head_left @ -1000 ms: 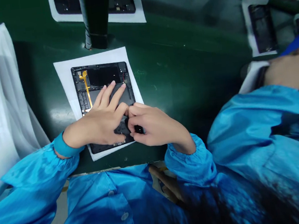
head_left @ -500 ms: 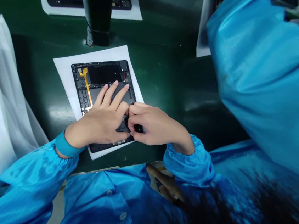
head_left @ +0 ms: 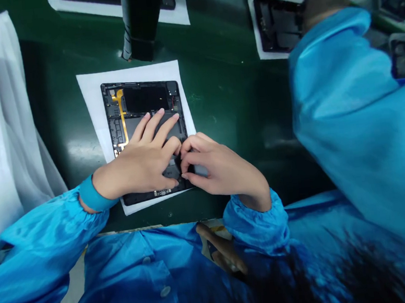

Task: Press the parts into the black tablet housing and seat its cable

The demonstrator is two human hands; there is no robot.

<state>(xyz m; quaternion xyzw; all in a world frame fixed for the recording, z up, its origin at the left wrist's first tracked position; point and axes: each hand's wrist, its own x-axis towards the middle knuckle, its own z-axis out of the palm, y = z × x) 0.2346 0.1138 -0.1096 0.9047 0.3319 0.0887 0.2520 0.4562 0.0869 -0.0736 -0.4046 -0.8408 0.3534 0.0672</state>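
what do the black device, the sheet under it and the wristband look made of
Black device: likely matte plastic, with moulded recesses. White sheet: probably matte paper, thin and flat. Teal wristband: smooth, dull; fabric or rubber, unclear.

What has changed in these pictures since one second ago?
The co-worker's sleeve has reached farther forward, the co-worker's hand now at another open device. The right hand has loosened its curled fingers slightly. The left hand stays spread over the nearer device, still on white paper.

The shiny blue work smock has pale round front buttons and gathered cuffs, with a teal wristband on the left.
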